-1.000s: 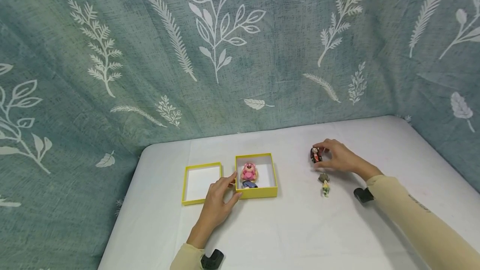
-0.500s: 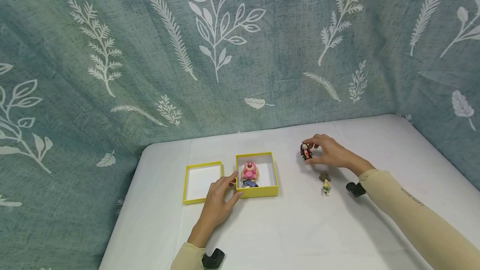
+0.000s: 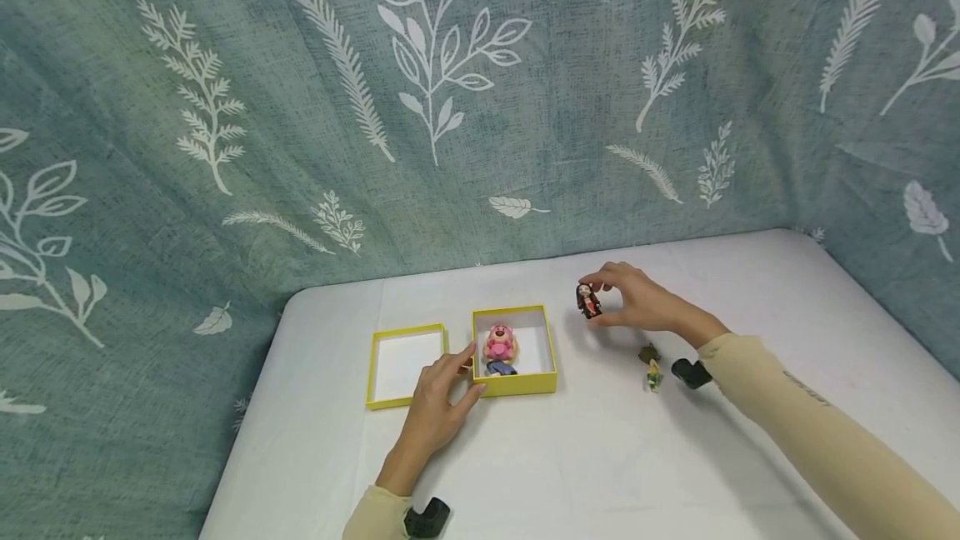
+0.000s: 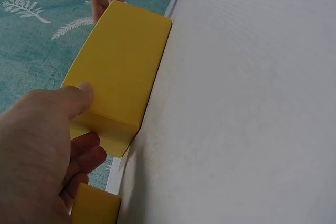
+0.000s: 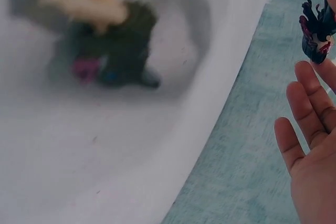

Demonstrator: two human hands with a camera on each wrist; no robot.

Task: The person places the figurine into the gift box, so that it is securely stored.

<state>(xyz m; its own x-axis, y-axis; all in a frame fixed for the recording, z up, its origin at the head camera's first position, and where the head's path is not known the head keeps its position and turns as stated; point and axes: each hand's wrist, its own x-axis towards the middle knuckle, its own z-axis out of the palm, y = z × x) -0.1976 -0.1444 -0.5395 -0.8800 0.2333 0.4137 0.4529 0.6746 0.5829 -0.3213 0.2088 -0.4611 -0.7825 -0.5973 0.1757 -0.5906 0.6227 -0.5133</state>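
My right hand (image 3: 637, 298) pinches a small figurine (image 3: 588, 301) with long black hair and red and black clothes between thumb and fingertips. It is above the white table, to the right of the open yellow box (image 3: 517, 385). My left hand (image 3: 433, 402) holds that box at its near left corner, thumb on the front wall and fingers at the left side; the left wrist view shows the thumb (image 4: 79, 98) on the yellow wall. Inside the box lie a pink bear figurine (image 3: 499, 342) and a partly hidden figure in blue (image 3: 500, 367), both toward the left.
A shallow yellow-rimmed lid (image 3: 405, 365), white inside, lies left of the box, partly behind my left hand. On the table (image 3: 555, 465), a small figurine in green and yellow (image 3: 653, 377) lies near my right forearm. A patterned teal curtain (image 3: 465, 215) hangs behind the table.
My right hand has carried the black-haired figurine leftward and slightly back, closer to the box. My left hand, the box and the lid stay in place.
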